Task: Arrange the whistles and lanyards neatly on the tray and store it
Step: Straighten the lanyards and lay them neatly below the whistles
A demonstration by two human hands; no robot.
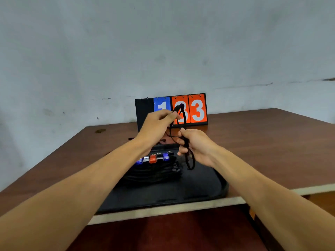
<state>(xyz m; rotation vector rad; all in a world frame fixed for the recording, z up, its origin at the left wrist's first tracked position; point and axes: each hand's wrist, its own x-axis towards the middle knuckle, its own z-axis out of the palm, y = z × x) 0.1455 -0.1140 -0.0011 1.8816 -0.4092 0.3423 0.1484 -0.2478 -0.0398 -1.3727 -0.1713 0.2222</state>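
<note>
A black tray [199, 189] lies at the table's near edge. On its far left part, several whistles [154, 158], blue, white, red and black, stand in a row above a pile of folded black lanyards [155, 175]. Above the tray both hands hold one black lanyard [184, 116]. My left hand [157, 124] pinches its upper loop. My right hand [195, 145] grips its lower strands, and a loop hangs down below that fist toward the tray. Whether a whistle hangs on this lanyard is hidden.
A flip scoreboard [197, 109] showing 1, 3, 3 stands at the back of the brown table [272, 151], just behind my hands. A grey wall rises behind it. The table's pale front edge [163, 212] runs below the tray.
</note>
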